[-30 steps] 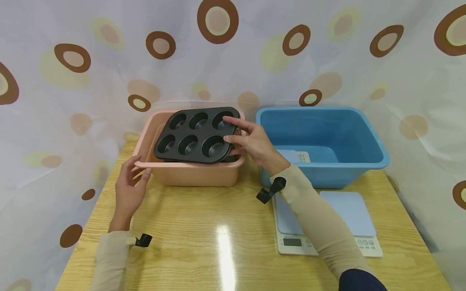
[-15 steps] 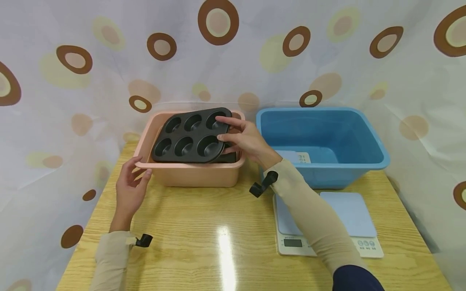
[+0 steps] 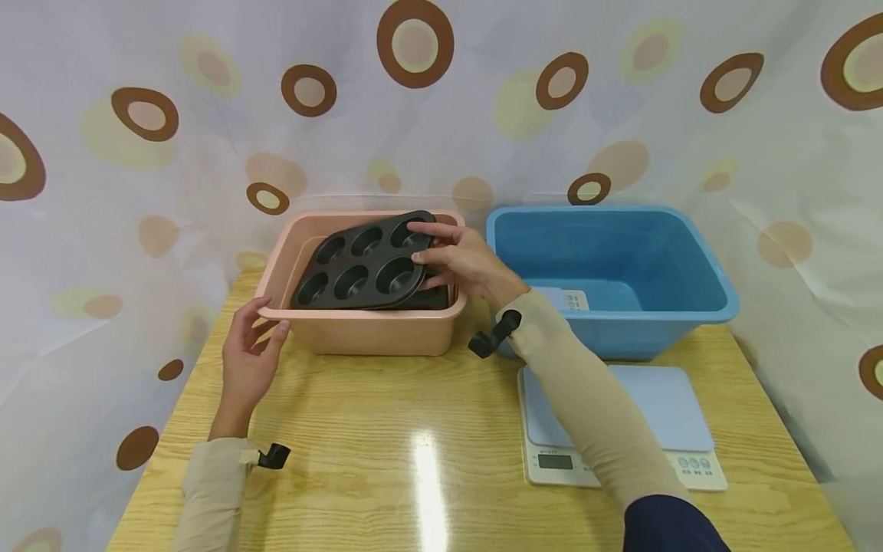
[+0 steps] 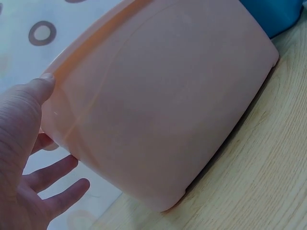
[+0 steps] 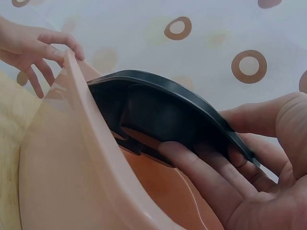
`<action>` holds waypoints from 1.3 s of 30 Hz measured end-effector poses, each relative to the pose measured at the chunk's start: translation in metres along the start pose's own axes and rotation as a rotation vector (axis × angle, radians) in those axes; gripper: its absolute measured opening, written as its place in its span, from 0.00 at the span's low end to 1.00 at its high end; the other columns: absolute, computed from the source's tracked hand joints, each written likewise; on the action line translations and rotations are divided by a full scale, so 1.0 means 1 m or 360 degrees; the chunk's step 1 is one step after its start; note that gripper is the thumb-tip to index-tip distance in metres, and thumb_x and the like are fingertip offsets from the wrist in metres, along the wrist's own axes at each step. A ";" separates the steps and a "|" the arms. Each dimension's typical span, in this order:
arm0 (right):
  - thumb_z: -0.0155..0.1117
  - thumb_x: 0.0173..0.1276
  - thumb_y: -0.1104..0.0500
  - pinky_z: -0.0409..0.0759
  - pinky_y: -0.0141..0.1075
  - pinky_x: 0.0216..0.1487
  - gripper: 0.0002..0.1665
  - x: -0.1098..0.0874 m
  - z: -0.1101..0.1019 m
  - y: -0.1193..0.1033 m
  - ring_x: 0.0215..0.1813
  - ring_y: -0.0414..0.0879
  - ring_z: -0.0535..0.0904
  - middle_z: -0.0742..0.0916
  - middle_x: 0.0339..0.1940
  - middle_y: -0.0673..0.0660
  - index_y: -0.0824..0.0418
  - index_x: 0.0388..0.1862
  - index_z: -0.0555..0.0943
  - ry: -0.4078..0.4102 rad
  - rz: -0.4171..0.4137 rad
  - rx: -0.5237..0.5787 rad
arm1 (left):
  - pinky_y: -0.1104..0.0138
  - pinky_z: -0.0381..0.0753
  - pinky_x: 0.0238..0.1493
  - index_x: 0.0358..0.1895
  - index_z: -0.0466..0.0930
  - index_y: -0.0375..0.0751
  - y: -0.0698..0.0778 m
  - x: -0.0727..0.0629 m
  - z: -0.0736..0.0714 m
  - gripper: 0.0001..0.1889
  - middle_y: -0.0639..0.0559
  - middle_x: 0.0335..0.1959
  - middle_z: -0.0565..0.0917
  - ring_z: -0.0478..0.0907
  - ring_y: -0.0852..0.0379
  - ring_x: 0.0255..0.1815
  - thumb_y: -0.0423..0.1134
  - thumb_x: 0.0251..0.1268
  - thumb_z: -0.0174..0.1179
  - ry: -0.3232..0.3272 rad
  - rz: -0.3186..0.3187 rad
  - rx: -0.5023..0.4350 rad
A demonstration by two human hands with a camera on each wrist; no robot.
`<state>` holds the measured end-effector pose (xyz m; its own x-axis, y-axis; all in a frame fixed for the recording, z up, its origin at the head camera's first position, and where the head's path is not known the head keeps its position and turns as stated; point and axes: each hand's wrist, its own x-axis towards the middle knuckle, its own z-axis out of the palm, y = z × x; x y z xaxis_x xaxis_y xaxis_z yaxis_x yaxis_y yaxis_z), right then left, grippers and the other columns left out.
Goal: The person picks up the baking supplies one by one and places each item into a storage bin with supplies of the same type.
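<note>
A black muffin pan lies tilted inside the peach plastic basin, its right end raised. My right hand pinches that raised end, thumb and index finger on top and the other fingers underneath, as the right wrist view shows. Beneath the pan, another dark piece shows at the basin's front right; its kind is mostly hidden. My left hand holds the basin's front left corner by the rim, thumb in front and fingers around the side.
To the right stands a blue plastic basin with a white scale-like item partly seen inside. Two kitchen scales lie before it on the wooden table, partly under my right forearm. A patterned curtain hangs close behind both basins.
My right hand has moved left and slightly down with the muffin pan, which now sits lower in the peach basin. The left hand keeps its hold on the rim.
</note>
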<state>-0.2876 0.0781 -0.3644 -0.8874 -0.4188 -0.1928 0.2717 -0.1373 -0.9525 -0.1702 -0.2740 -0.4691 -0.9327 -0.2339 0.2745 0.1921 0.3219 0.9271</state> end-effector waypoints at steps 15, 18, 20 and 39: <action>0.67 0.76 0.73 0.94 0.46 0.40 0.39 0.020 0.002 -0.008 0.56 0.56 0.94 0.84 0.73 0.63 0.54 0.83 0.75 -0.0059 0.0181 -0.0169 | 0.80 0.81 0.60 0.79 0.72 0.43 -0.002 -0.001 -0.002 0.28 0.48 0.77 0.76 0.80 0.69 0.62 0.31 0.80 0.63 -0.0007 0.0011 0.0005; 0.67 0.76 0.72 0.94 0.45 0.38 0.38 0.023 0.003 -0.011 0.68 0.62 0.87 0.81 0.78 0.66 0.54 0.82 0.75 -0.0047 0.0222 -0.0216 | 0.80 0.80 0.60 0.79 0.72 0.44 -0.002 -0.001 -0.001 0.28 0.48 0.77 0.76 0.80 0.68 0.63 0.32 0.81 0.63 -0.0012 0.0004 0.0013; 0.67 0.76 0.72 0.94 0.44 0.37 0.38 0.024 0.004 -0.012 0.72 0.64 0.84 0.81 0.78 0.66 0.54 0.82 0.76 -0.0039 0.0244 -0.0240 | 0.79 0.80 0.60 0.79 0.71 0.44 -0.001 -0.001 -0.001 0.28 0.49 0.77 0.76 0.80 0.68 0.63 0.32 0.81 0.63 -0.0017 0.0003 0.0009; 0.68 0.76 0.69 0.94 0.48 0.45 0.37 0.032 0.015 -0.007 0.47 0.50 0.92 0.81 0.77 0.62 0.53 0.82 0.76 -0.0020 0.0258 -0.0539 | 0.76 0.80 0.61 0.79 0.72 0.45 -0.004 0.001 0.000 0.28 0.52 0.77 0.75 0.80 0.67 0.63 0.32 0.80 0.64 0.0000 0.0006 0.0003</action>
<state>-0.3126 0.0521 -0.3601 -0.8376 -0.4222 -0.3467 0.2679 0.2357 -0.9342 -0.1716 -0.2756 -0.4721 -0.9319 -0.2328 0.2782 0.1952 0.3246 0.9255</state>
